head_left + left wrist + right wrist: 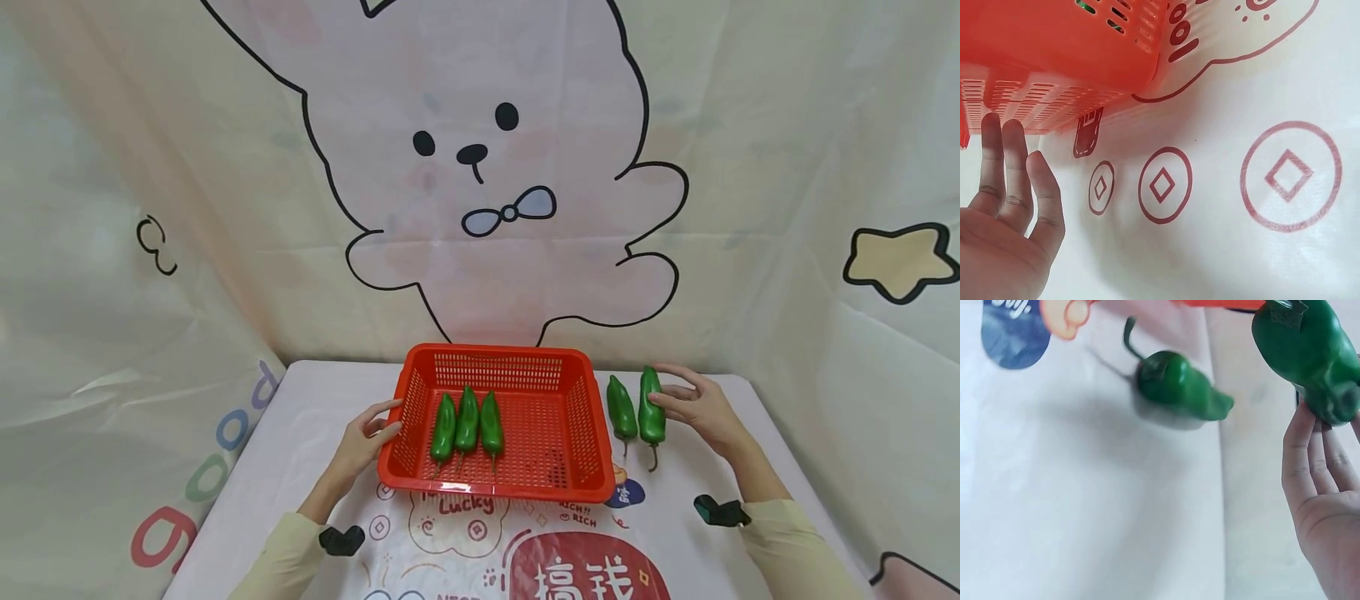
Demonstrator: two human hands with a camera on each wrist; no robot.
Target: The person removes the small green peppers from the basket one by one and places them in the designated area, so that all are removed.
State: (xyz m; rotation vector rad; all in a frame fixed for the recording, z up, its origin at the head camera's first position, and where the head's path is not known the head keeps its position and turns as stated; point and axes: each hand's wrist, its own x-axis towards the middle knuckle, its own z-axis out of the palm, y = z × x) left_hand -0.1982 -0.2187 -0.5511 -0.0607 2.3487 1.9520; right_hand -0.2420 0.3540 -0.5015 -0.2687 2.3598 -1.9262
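Observation:
My right hand (pixel 702 410) pinches a green pepper (pixel 651 408) by its side, stem pointing toward me. In the right wrist view this held pepper (pixel 1310 353) is raised off the table, with the fingertips against its lower end. Just left of it, another green pepper (pixel 621 408) lies on the table beside the red plastic basket (pixel 600 467). Three more green peppers (pixel 467 421) lie side by side in the left half of the basket. My left hand (pixel 362 439) is at the basket's left side, its fingers (pixel 1015 162) loosely extended against the slotted wall.
A white tablecloth (pixel 300 408) with red printed drawings and lettering covers the table. Behind it hangs a backdrop (pixel 510 275) with a cartoon animal, and printed sheets rise at both sides. Bare basket floor (pixel 532 433) shows right of the three peppers.

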